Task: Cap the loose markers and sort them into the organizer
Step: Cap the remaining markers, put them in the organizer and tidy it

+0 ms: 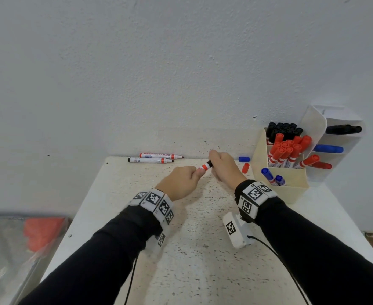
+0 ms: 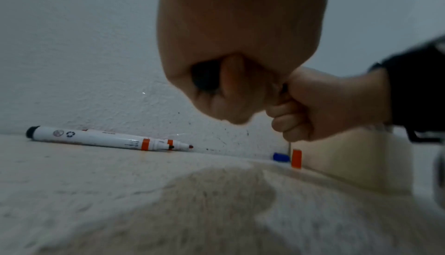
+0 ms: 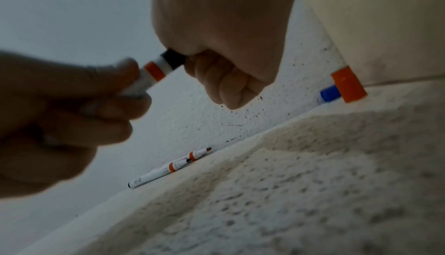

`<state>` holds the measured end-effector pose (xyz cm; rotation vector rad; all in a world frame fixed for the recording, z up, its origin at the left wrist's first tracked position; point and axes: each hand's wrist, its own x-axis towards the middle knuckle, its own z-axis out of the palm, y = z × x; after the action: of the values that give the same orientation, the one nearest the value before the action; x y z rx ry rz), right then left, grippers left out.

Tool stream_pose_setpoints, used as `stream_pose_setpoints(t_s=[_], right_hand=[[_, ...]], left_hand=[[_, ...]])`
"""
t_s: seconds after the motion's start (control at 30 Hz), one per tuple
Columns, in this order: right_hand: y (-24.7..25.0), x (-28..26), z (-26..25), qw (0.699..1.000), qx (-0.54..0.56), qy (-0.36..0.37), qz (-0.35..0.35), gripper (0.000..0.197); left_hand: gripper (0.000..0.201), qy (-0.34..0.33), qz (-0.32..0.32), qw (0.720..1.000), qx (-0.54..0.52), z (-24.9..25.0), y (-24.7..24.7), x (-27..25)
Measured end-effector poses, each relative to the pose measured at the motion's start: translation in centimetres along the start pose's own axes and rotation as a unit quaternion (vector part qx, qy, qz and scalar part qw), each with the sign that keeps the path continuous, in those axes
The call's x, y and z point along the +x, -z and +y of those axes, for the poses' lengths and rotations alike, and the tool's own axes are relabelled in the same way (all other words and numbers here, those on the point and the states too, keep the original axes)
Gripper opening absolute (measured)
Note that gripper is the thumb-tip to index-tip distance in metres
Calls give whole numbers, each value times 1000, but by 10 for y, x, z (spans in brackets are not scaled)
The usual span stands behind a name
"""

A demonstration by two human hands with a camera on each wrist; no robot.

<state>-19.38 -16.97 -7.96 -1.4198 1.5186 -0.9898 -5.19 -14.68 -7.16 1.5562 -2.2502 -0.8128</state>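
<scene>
Mid-table, the left hand [image 1: 179, 182] grips a marker [image 1: 205, 167] by its barrel while the right hand [image 1: 223, 166] fists the black cap [image 3: 174, 58] onto its tip — opposed grips to press it home — organizer [image 1: 280, 188] near right

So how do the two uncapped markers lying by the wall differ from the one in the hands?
The two loose markers lie flat on the table by the wall, untouched, with bare tips; one tip looks red, the other black. The held marker is off the table, its barrel in the left hand, with a black cap gripped by the right hand at its tip. All have white barrels with orange bands.
</scene>
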Motion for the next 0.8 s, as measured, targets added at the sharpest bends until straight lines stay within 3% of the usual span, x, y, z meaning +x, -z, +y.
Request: stream_pose_setpoints(t_s=[0.13,0.23,0.37,0.5,0.6,0.7,0.8], right_hand=[[1,-1,-10,999,6,46,-3,40],[-1,-1,-15,998,6,61,5,42],[-3,-4,-18,993,-30,102,56,43],[2,-4,-22,985,-27,119,119,31],[15,-6,-32,973,-24,146,176,16],[33,-6,-42,953,-71,189,228,19],[54,-6,-50,933,-109,213,269,24]], left_hand=[[48,79,-104,965,-227,5,14,2],[49,90,-116,956,-254,4,14,4],[47,51,-39,980,-190,0,3,8],[55,37,12,988,-152,-10,4,13],[42,101,104,989,-19,-33,13,22],[34,211,81,963,147,-53,21,25],[44,219,89,946,222,-65,17,23]])
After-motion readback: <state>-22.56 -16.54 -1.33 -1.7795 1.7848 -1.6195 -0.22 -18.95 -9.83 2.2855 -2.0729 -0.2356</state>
